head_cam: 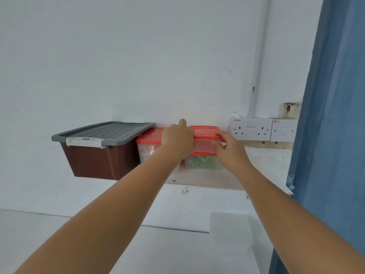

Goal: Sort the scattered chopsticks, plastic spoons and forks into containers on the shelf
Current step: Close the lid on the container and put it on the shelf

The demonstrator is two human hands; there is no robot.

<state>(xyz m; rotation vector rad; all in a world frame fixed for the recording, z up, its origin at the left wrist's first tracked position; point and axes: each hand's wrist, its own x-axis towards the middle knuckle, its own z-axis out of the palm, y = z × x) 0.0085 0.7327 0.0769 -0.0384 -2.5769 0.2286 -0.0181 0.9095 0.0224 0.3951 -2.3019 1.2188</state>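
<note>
The top container (205,139) likely handles light and stiff, with smooth clear walls that could slip, so the sure hold is at its short ends under the lid rim. The left hand (177,139) curls round its 9 o'clock end, and the right hand (230,150) pinches the 3 o'clock end at the lid. It is a clear tub with a red lid, directly over a lower tub (203,163) holding green pieces, on the shelf (207,183) at 3 o'clock from the brown bin (94,157).
</note>
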